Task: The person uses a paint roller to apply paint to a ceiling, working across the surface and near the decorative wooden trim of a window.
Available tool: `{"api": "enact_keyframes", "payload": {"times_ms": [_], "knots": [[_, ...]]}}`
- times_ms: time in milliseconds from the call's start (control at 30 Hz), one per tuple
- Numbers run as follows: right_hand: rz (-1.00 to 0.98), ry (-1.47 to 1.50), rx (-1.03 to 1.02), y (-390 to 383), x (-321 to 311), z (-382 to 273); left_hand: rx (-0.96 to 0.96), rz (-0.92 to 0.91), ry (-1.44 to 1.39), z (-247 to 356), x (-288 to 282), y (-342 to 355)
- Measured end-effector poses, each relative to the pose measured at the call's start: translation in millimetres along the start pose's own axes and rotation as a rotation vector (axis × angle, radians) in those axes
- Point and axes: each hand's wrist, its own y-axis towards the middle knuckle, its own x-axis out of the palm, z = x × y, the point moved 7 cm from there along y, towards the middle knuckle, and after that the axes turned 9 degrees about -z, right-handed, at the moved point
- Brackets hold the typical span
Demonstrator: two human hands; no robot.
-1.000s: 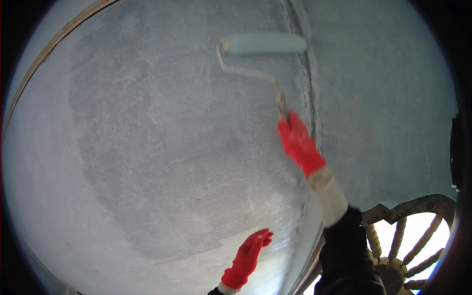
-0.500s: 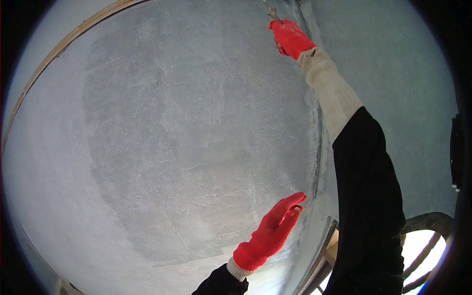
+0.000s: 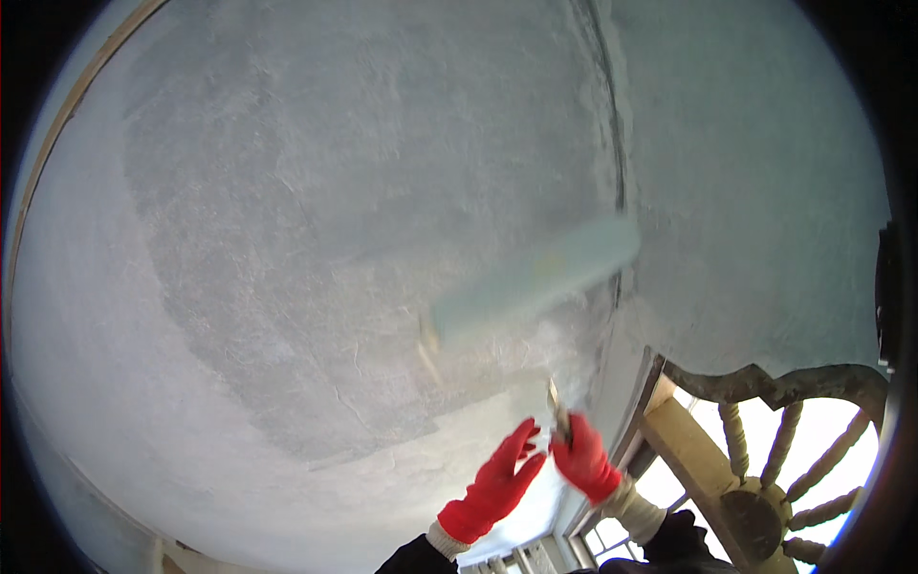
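My right hand (image 3: 585,461), in a red glove, is closed round a slim hand tool (image 3: 557,406) with a pale, narrow tip pointing up. Whether it is a brush or a scraper I cannot tell. Just left of it, my left hand (image 3: 495,481), also in a red glove, has its fingers apart and holds nothing I can see. The two hands are close together, low in the view. Above them a long pale blue-green paint roller (image 3: 535,273) shows, smeared by motion. What holds the roller is not visible.
A grey, patchy, finely cracked surface (image 3: 287,210) fills the middle. A dark seam (image 3: 617,163) divides it from a greenish surface (image 3: 746,191) on the right. At lower right stands a window frame (image 3: 688,450) with twisted spokes (image 3: 779,445). A wooden strip (image 3: 86,81) curves along the upper left.
My right hand has come down from the top of the seam with the tool, beside my left hand. My left hand has lowered slightly. The blurred paint roller has come into view.
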Motion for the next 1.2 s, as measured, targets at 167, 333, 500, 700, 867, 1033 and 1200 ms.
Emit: {"api": "enact_keyframes", "payload": {"times_ms": [167,333,500,700,867,1033,1200], "knots": [[-0.165,0.248,0.352,-149,90,72,-0.355,-0.183,-0.253,-123,61,-64],[-0.286,0.243,0.542,-194,140,108,-0.582,-0.135,-0.317,-223,83,-109],[-0.277,0.205,0.556,-204,169,130,-0.644,-0.017,-0.194,-277,87,-122],[-0.336,0.173,0.713,-204,184,148,-0.735,0.012,-0.24,-298,84,-124],[-0.309,0.161,0.643,-185,185,151,-0.581,0.085,-0.361,-261,71,-103],[-0.177,0.244,0.38,-124,154,98,-0.382,0.151,-0.292,-187,39,-68],[-0.003,0.267,0.047,-27,86,-3,-0.13,0.223,-0.12,-88,-13,-10]]}}
